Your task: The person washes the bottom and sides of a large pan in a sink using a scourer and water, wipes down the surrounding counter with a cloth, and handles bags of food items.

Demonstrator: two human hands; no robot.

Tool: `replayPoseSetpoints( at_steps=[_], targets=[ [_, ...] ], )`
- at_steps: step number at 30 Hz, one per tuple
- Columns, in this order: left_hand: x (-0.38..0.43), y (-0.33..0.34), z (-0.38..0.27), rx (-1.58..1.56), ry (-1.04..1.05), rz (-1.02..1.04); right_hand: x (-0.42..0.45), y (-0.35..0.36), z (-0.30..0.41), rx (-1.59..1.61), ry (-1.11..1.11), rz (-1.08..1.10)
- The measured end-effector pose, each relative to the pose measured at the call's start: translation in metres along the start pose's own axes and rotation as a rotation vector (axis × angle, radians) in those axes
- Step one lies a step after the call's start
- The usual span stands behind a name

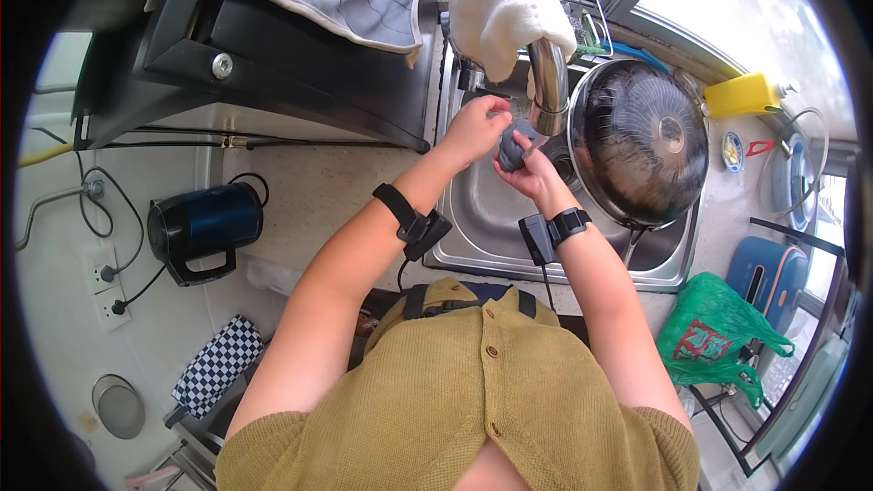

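A bunched grey cloth [513,147] rests in my right hand [535,170], whose thumb presses on it from above. My left hand [477,124] is at the cloth's upper left, fingers curled together; whether they grip its edge is hidden. Both hands are over the stainless steel sink [481,208], just under the metal faucet spout [549,88]. A pale streak below the spout looks like running water. To the right of my right hand, a dark, scorched wok [644,140] lies bottom-up across the sink, its handle toward me.
A white towel [508,7] hangs over the faucet. Left of the sink stand a black range hood [286,75] and a blue electric kettle [208,232]. On the right are a yellow bottle [743,95], a blue appliance [767,283] and a green plastic bag [716,334].
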State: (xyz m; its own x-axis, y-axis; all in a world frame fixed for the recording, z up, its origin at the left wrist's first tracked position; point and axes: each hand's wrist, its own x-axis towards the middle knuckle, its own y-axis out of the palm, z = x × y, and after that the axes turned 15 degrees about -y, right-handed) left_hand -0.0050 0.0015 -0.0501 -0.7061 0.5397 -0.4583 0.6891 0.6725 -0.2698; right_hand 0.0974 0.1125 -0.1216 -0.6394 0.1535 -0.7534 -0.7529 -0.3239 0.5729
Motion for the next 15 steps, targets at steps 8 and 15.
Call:
replayPoseSetpoints(
  at_steps=[8,15],
  targets=[
    [0.005,-0.003,-0.046,-0.040,0.073,-0.084,-0.034,-0.008,-0.013,-0.038,0.060,-0.048],
    [-0.005,0.002,-0.024,-0.282,-0.135,0.282,-0.082,0.007,0.003,0.101,-0.035,0.076]
  ],
)
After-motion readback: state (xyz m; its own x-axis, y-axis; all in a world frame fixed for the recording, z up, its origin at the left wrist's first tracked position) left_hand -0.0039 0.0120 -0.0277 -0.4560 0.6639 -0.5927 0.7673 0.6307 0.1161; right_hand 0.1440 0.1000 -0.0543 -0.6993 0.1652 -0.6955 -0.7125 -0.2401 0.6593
